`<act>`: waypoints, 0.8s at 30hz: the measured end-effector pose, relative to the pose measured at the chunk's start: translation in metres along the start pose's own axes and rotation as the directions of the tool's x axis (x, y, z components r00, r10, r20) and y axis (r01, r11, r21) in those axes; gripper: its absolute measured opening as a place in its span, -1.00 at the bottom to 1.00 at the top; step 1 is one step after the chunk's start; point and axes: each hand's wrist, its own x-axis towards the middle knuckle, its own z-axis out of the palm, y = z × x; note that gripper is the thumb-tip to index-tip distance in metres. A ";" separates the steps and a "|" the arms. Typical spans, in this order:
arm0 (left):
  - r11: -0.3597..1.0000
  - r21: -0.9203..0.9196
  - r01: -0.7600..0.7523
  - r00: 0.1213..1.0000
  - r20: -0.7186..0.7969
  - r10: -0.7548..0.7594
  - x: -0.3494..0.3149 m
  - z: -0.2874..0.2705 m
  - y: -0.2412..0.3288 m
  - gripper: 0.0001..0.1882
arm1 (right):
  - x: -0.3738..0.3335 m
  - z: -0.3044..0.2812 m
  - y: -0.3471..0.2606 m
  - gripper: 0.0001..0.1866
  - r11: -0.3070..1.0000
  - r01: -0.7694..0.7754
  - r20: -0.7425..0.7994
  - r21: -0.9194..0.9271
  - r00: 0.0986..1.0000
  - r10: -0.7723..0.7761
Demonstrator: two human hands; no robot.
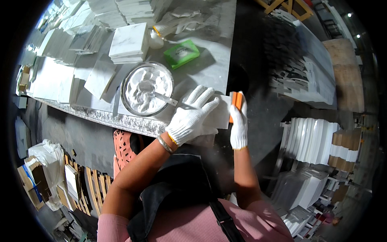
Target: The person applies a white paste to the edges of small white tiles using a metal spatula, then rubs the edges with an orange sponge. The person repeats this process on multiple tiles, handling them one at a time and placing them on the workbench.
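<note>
My left hand (192, 115), in a white knit glove, presses down on a white tile (221, 117) at the table's front right corner. Its fingers are stretched out flat. My right hand (239, 125), gloved too, is wrapped round an orange block (237, 101) held upright against the tile's right edge. Left of my left hand stands a round bowl (124, 99) of white paste (145, 88). A flat metal scraper (166, 99) rests in the paste, its end over the rim. Behind the bowl lies a green plastic packet (181, 53).
Stacked marbled tiles (129, 42) stand beyond the bowl, with more tiles (52, 82) along the left. A spare glove (171, 27) lies at the back. Past the table's right edge are a dark floor and stacked slabs (308, 76). A wooden pallet (94, 189) is at lower left.
</note>
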 end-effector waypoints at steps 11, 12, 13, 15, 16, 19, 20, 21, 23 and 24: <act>0.999 0.035 -0.035 0.995 -0.092 0.038 -0.002 0.015 -0.009 -0.17 | -0.031 -0.007 0.013 -0.25 0.999 -0.036 -0.022 0.023 0.999 0.036; 0.999 0.000 -0.035 0.996 -0.077 0.035 0.000 0.008 -0.003 -0.19 | -0.017 -0.009 0.023 -0.23 0.996 -0.049 0.007 0.074 0.999 0.049; 0.999 -0.035 -0.030 0.998 -0.065 0.028 0.001 0.004 -0.001 -0.21 | -0.007 -0.009 0.027 -0.22 0.991 -0.064 0.041 0.122 0.997 0.059; 0.998 -0.041 -0.043 0.996 -0.077 0.040 0.002 0.003 0.000 -0.22 | -0.010 -0.011 0.026 -0.20 0.988 -0.056 0.035 0.145 0.998 0.052; 0.998 -0.047 -0.037 0.996 -0.085 0.033 0.001 0.004 -0.002 -0.22 | -0.020 -0.014 0.023 -0.20 0.984 -0.079 0.041 0.158 0.996 0.074; 1.000 -0.020 -0.021 0.997 -0.069 0.020 -0.002 0.011 -0.007 -0.19 | -0.053 -0.020 0.011 -0.18 0.997 0.003 0.040 0.079 0.999 -0.006; 0.999 0.035 -0.023 0.998 -0.056 0.025 -0.003 0.014 -0.008 -0.17 | -0.060 -0.022 0.013 -0.16 0.998 0.068 0.039 -0.012 0.997 -0.068; 0.995 0.095 -0.035 0.998 -0.043 0.039 -0.001 0.014 -0.009 -0.15 | -0.059 -0.014 0.013 -0.16 0.969 0.182 0.017 -0.165 0.983 -0.181; 0.994 0.102 -0.030 0.999 -0.028 0.033 -0.001 0.009 -0.007 -0.15 | -0.045 -0.006 0.005 -0.18 0.998 -0.008 -0.036 -0.057 0.999 0.006; 0.999 0.045 -0.023 0.999 -0.025 0.024 0.000 0.004 -0.003 -0.16 | -0.029 -0.009 0.013 -0.19 1.000 -0.024 -0.009 0.006 1.000 0.024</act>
